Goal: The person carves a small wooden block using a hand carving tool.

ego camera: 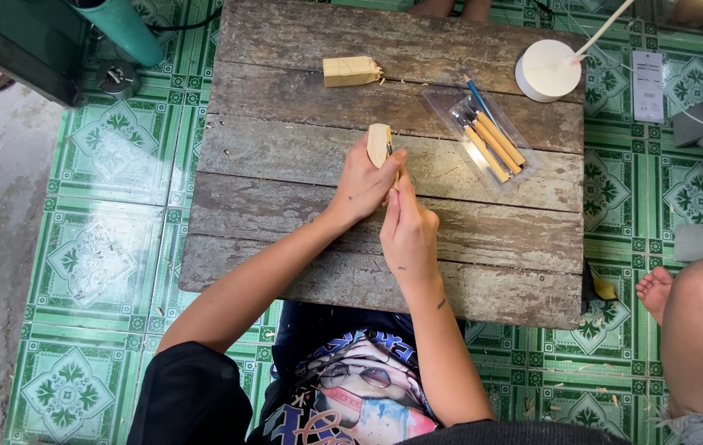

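Your left hand (361, 183) grips a small wooden block (378, 145) at frame centre, on the plank table (285, 239). Your right hand (407, 231) is closed around a carving tool (392, 165), mostly hidden, touching the block. A second block (351, 71) lies upper centre.

Pale wood on grey boards, green patterned tiles all round

The surface (302, 214) is weathered grey-brown planks. The small block (378, 144) in the left hand (364, 185) is pale yellowish wood, as is the larger block (351, 71) farther back. The carving tools (493, 144) have tan wooden handles in a clear plastic pack, one thin tool blue. The round roll (546, 70) is white. The floor tiles (112, 156) are green and white with a flower-and-border pattern. A teal tube (125, 29) stands at top left.
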